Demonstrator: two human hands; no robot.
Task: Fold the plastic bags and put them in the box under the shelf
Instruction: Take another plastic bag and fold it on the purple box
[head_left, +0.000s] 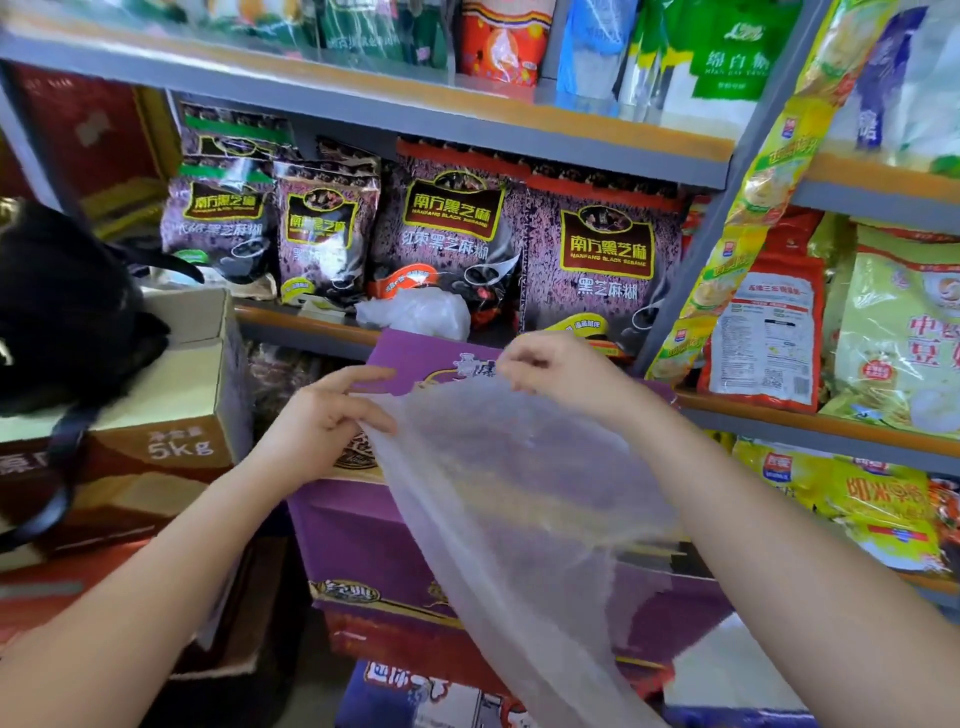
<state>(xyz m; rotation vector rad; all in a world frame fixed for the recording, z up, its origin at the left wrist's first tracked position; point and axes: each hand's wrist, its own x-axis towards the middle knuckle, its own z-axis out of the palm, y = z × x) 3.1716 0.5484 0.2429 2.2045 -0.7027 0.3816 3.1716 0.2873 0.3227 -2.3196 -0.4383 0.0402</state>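
Left hand: the left hand (322, 415) is raised in front of the shelf, forearm coming in from the lower left, thumb and fingers pinched shut on the left top edge of the plastic bag (519, 493).
Right hand: the right hand (561, 376) sits slightly higher, forearm coming in from the lower right, fingertips pinched shut on the right top edge of the same bag.
Plastic bag: clear and thin, stretched between both hands and hanging down toward the lower middle of the view, in the air in front of the purple box (358, 530).
Second bag: a crumpled white bag (421, 312) lies on the shelf board just above the purple box.
Shelf: the grey metal shelf (467, 130) carries rows of dark food packets (602, 260); yellow and red packets fill the right side.
Left side: a cardboard box (171, 415) marked 5kg stands there with a black bag (62, 312) resting on top.
Lower area: stacked printed cartons stand below the purple box.
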